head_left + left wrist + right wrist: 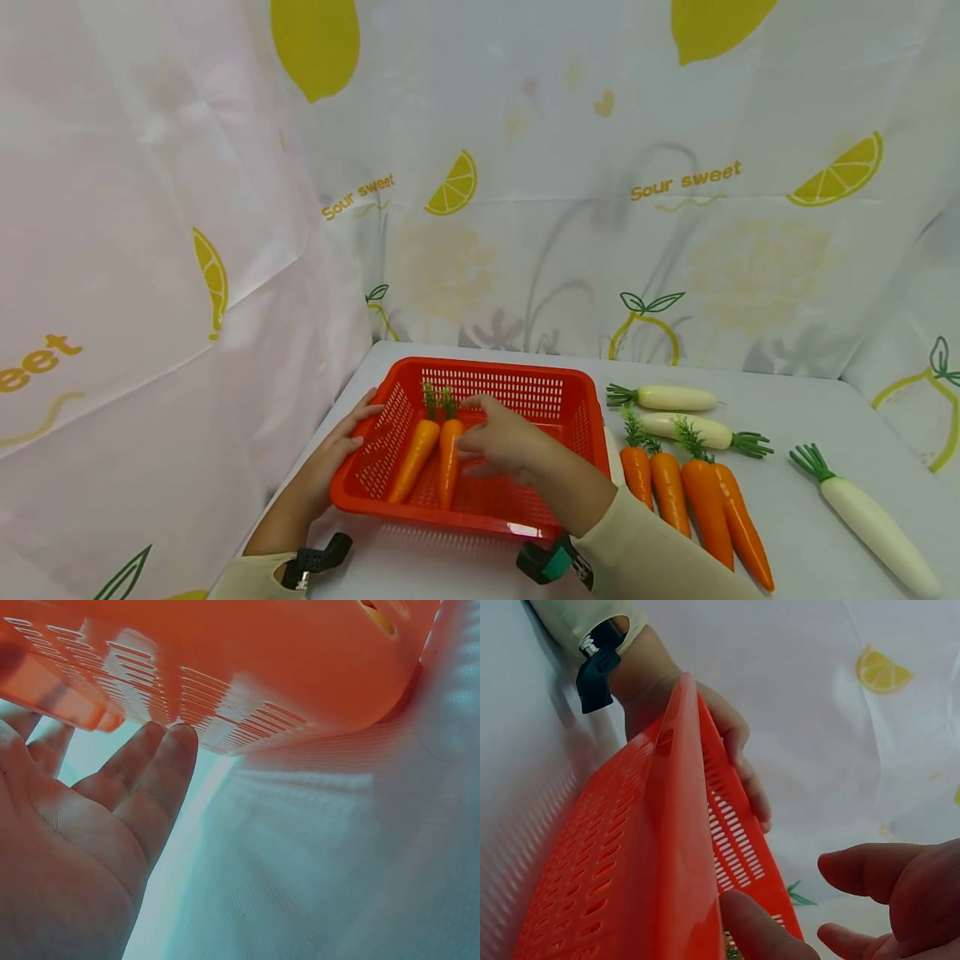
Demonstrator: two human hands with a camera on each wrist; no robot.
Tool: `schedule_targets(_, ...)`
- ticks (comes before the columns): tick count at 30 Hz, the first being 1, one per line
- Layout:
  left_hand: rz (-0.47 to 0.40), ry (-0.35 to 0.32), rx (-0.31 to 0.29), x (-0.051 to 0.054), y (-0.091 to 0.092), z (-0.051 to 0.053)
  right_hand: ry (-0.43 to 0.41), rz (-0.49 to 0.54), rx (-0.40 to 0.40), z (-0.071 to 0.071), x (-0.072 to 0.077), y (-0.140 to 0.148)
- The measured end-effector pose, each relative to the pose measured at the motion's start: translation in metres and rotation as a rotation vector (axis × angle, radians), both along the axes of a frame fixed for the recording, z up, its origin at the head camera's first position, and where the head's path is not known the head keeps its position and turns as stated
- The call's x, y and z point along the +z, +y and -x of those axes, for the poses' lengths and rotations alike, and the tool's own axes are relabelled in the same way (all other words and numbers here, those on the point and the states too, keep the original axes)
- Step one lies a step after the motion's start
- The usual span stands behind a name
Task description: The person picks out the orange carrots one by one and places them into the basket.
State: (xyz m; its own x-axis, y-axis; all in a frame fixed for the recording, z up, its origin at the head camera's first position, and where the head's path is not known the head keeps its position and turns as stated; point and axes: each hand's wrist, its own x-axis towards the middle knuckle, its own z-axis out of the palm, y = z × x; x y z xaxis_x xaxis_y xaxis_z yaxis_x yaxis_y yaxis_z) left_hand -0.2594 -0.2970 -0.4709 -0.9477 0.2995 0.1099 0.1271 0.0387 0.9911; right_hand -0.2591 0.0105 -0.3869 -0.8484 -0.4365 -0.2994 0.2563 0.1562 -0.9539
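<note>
Two orange carrots (pixel 447 467) with green tops lie side by side in the left part of a red plastic basket (pixel 480 521). Against the basket's left side rests my left hand (pixel 339 446), its fingers fairly straight and touching the rim and outer wall. The left wrist view shows that hand (pixel 82 832) with the palm bare and the fingertips by the slotted wall. My right hand (pixel 506 442) hovers over the basket, beside the right carrot. In the right wrist view, its fingers (pixel 862 871) are spread apart and hold nothing.
Right of the basket, several carrots (pixel 705 504) lie in a row on the white table (pixel 810 542). Two white radishes (pixel 678 397) lie behind them, and another radish (pixel 873 521) is at the far right. A lemon-print cloth (pixel 525 275) hangs behind and at the sides.
</note>
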Motion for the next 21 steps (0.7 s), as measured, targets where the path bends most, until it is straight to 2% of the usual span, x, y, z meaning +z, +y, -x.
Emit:
schedule_targets(13,0.002,-0.001,0.005,0.0,0.0,0.001,-0.003,0.06,0.007,-0.008,0.001,0.01)
schedule_targets(21,-0.005,-0.015,0.005,-0.001,0.0,0.001,0.042,0.07,-0.014,-0.012,-0.009,0.017)
